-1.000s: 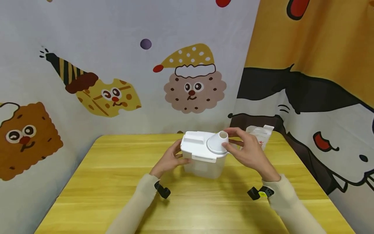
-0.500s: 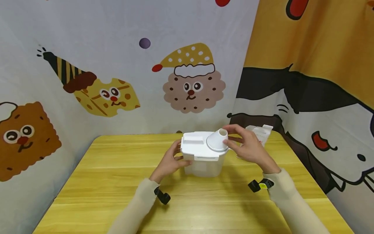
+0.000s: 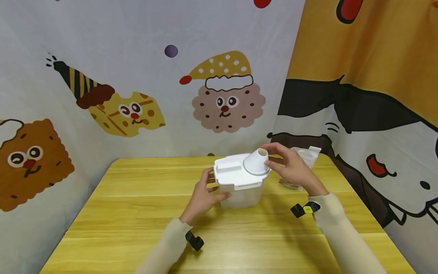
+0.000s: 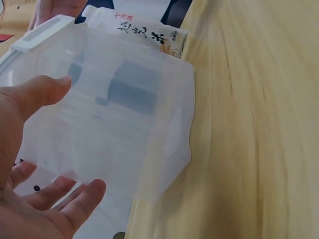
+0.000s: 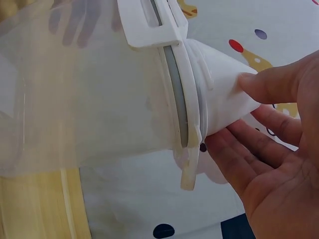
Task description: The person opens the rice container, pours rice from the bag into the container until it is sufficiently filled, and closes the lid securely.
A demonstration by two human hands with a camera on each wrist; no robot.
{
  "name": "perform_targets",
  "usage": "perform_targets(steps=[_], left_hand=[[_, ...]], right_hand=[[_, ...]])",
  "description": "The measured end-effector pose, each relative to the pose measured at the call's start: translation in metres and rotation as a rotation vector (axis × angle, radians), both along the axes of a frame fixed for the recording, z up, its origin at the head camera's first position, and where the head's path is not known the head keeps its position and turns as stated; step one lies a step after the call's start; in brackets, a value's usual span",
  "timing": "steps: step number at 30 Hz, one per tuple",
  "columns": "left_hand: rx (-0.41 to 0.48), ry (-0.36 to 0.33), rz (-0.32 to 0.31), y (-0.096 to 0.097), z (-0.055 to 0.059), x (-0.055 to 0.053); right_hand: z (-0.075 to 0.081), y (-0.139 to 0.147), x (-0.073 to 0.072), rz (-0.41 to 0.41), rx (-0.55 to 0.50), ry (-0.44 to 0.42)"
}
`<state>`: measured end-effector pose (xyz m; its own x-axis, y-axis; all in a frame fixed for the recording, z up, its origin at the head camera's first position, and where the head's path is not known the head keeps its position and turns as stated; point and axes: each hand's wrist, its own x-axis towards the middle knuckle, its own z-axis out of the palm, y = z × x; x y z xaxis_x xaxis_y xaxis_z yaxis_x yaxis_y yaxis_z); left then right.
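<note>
Tabletop (image 3: 143, 186), yellow with wood grain, fills most of the lower frame in the head view. Behind it we see white cloth (image 3: 219, 23) printed with cartoon biscuits and cheese; the upper right is an orange panel (image 3: 318, 49). We locate the translucent container (image 3: 239, 196) below and right of centre, its white lid (image 3: 228, 174) fitted. The left hand (image 3: 201, 198) grips the container's left end, thumb in front. The right hand (image 3: 292, 165) holds the white cone (image 3: 254, 163) on the lid between thumb and fingers. We note a packet (image 3: 310, 155) behind the right hand, near the table's far right corner.
</note>
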<state>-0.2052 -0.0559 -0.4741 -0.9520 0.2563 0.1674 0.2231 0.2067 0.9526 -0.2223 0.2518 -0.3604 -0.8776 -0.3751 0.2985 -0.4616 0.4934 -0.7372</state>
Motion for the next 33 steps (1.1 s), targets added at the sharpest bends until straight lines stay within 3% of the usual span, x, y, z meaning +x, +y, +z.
perform_targets(steps=[8,21,28,29,33], left_hand=[[0.001,0.006,0.009,0.002,-0.002,0.003],[0.015,-0.019,0.037,0.001,-0.002,0.004],[0.030,-0.031,0.034,0.003,-0.003,0.004],[0.034,-0.032,0.035,0.003,-0.002,0.004],[0.059,-0.044,0.044,0.006,0.017,0.012]], right_hand=[[0.003,0.001,0.002,0.000,0.038,0.035],[0.010,-0.020,0.023,-0.021,0.203,0.323],[0.012,-0.027,0.038,-0.008,0.296,0.395],[0.012,-0.028,0.040,0.001,0.312,0.401],[0.014,-0.033,0.047,0.028,0.386,0.429]])
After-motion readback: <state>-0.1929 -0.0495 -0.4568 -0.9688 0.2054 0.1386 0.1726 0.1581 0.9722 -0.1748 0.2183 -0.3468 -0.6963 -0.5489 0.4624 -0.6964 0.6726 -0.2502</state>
